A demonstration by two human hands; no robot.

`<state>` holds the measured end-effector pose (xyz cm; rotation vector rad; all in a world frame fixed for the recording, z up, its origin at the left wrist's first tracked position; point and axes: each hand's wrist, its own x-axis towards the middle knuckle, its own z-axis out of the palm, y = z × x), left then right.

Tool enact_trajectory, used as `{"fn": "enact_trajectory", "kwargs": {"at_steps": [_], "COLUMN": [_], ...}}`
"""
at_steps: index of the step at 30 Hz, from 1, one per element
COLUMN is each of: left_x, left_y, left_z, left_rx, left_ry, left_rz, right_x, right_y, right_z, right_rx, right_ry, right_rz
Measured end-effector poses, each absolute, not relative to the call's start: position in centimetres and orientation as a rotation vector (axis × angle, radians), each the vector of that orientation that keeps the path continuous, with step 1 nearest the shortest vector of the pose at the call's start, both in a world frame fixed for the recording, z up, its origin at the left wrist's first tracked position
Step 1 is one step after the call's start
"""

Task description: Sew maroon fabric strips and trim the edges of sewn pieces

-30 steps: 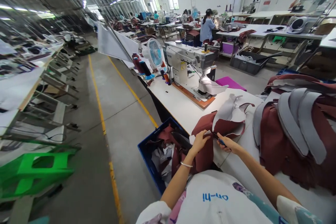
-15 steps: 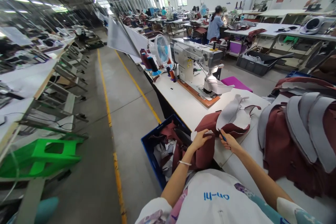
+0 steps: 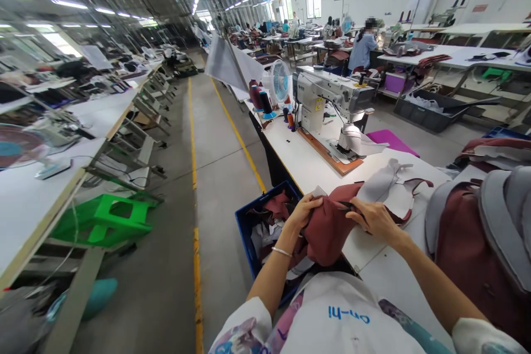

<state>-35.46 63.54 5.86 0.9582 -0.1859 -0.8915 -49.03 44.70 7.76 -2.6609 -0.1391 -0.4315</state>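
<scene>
My left hand (image 3: 301, 213) grips the near left edge of a maroon leather piece (image 3: 329, 227) with a grey lining, which hangs over the white table's corner. My right hand (image 3: 375, 218) rests curled on the same piece at its upper right; a small dark tool shows under the fingers, but I cannot make it out. A bracelet sits on my left wrist. A tall stack of maroon and grey pieces (image 3: 485, 232) lies to the right of my hands.
A blue bin of scraps (image 3: 265, 227) stands on the floor below the table (image 3: 307, 166) edge. A white sewing machine (image 3: 332, 105), a small fan (image 3: 281, 80) and thread cones sit farther along. A green stool (image 3: 108, 218) stands left of the yellow-lined aisle. A person works at a far table.
The view has swung to the left and my hands have shifted. My left hand has gathered more of the maroon piece, and my right hand now lies on top of it.
</scene>
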Motion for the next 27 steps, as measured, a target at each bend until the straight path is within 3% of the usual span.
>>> {"fn": "enact_trajectory", "kwargs": {"at_steps": [9,20,23,27], "left_x": [-35.9,-35.8,-35.7,-37.3], "left_y": [63.2,63.5,64.2,64.3], "left_z": [5.9,6.4,7.9,10.4], "left_rx": [0.888,0.978,1.081,1.473], "left_ry": [-0.243,-0.276,-0.345,-0.506], "left_rz": [-0.998,-0.971,-0.824,-0.349], "right_x": [-45.7,-45.9,-48.0,-50.0], "right_y": [42.9,43.4,44.5,48.7], "right_z": [10.3,11.2,10.0,7.3], "right_rx": [-2.63,-2.551,-2.472,-2.236], "right_ry": [-0.531,-0.428,-0.045,0.142], "right_rz": [-0.25,-0.416,-0.543,-0.539]}}
